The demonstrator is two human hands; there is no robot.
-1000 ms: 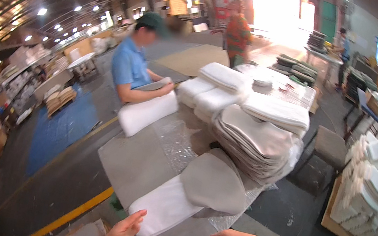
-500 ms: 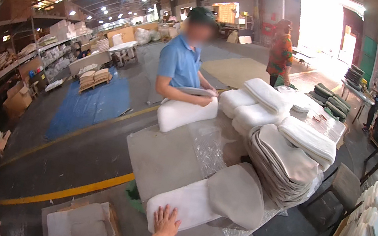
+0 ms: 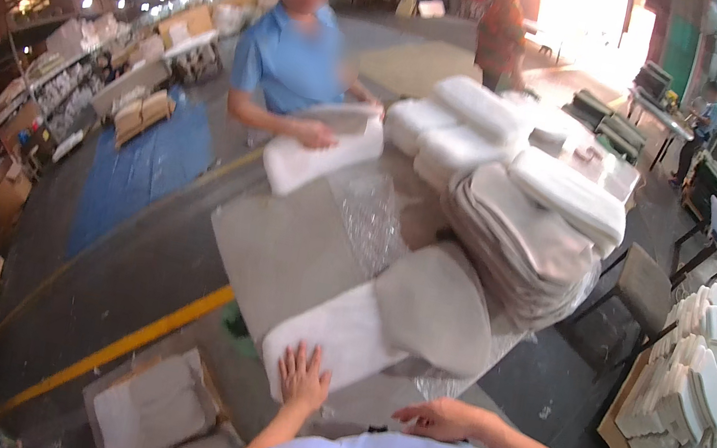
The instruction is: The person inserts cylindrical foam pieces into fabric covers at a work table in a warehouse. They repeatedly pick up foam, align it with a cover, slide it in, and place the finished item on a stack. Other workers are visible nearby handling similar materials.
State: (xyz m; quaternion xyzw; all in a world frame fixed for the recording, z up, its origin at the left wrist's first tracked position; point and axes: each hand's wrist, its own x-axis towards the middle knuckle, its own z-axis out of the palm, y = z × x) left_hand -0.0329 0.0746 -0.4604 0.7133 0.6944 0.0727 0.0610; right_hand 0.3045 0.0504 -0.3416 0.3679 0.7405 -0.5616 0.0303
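Flat on the near end of a white foam pad (image 3: 335, 330) lies my left hand (image 3: 305, 376), fingers spread. A grey fabric cover (image 3: 435, 305) lies over the pad's far right end. My right hand (image 3: 439, 419) hovers by the table's near edge, fingers loosely bent, with nothing visible in it. Right behind the cover rises a stack of grey-beige covers (image 3: 524, 239). Across the table a co-worker in a blue shirt (image 3: 285, 67) holds another white pad (image 3: 327, 156) with a grey cover partly over it.
White pads (image 3: 474, 110) are piled at the table's far side. Clear plastic film (image 3: 369, 216) lies on the tabletop (image 3: 274, 238). A box of pads (image 3: 153, 409) stands at lower left. To the right are a chair (image 3: 644, 289) and a pallet of white pads (image 3: 692, 398).
The view has shifted, so the table sits further left and higher. My right hand's fingers are more bent. The co-worker's hands have moved along the pad and cover.
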